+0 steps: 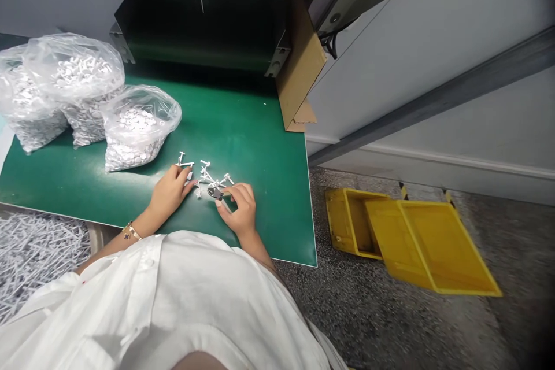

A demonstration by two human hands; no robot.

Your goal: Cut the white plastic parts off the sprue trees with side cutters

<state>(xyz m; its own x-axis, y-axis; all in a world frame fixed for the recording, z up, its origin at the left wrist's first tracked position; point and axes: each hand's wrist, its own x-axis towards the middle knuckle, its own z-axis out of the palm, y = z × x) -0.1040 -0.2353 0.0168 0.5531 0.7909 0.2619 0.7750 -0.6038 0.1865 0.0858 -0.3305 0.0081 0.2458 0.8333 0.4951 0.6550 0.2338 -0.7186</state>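
Observation:
My left hand [170, 192] is closed on a branched white plastic piece [185, 163], part of which sticks out past the fingertips. To its right, my right hand [239, 208] grips small cutting pliers [217, 193], their jaws pointing left toward the other hand. Just beyond the pliers, more white branched pieces [210, 176] lie on the green table top [277, 185]. A small white part [198, 192] rests between the two hands.
Clear bags of white parts [136, 133] stand at the left. A dark conveyor [203, 29] carries white pieces at the back, beside a cardboard sheet [299, 63]. Yellow crates [451, 243] sit on the floor at right. White sticks [43, 254] fill a container at lower left.

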